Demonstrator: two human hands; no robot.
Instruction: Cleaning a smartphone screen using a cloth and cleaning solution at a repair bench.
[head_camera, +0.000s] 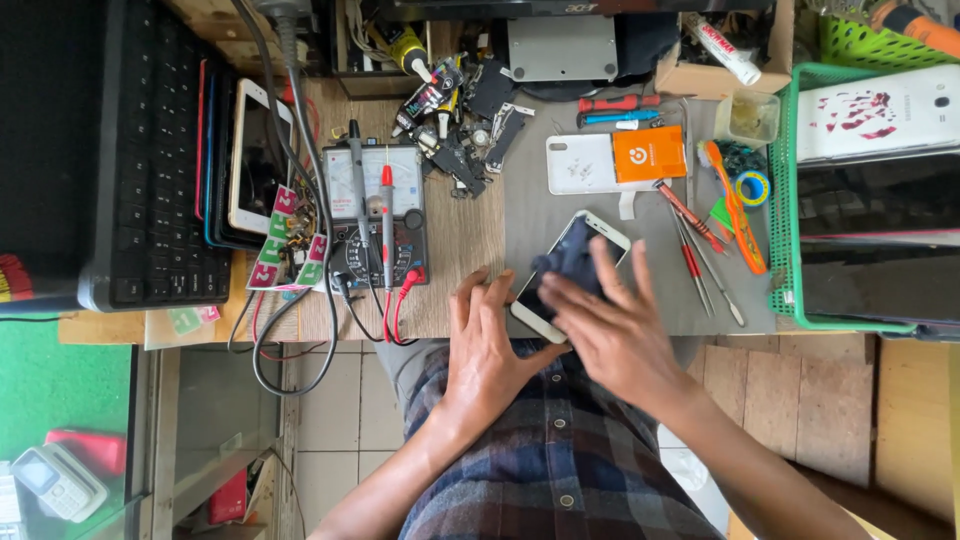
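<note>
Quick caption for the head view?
Both hands, left hand and right hand, on a white phone beside a multimeter on the bench.

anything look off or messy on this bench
Yes: a heap of loose dark phone parts lies scattered behind the multimeter. The white phone under both hands sits askew, angled across the grey mat. No spill shows.
</note>
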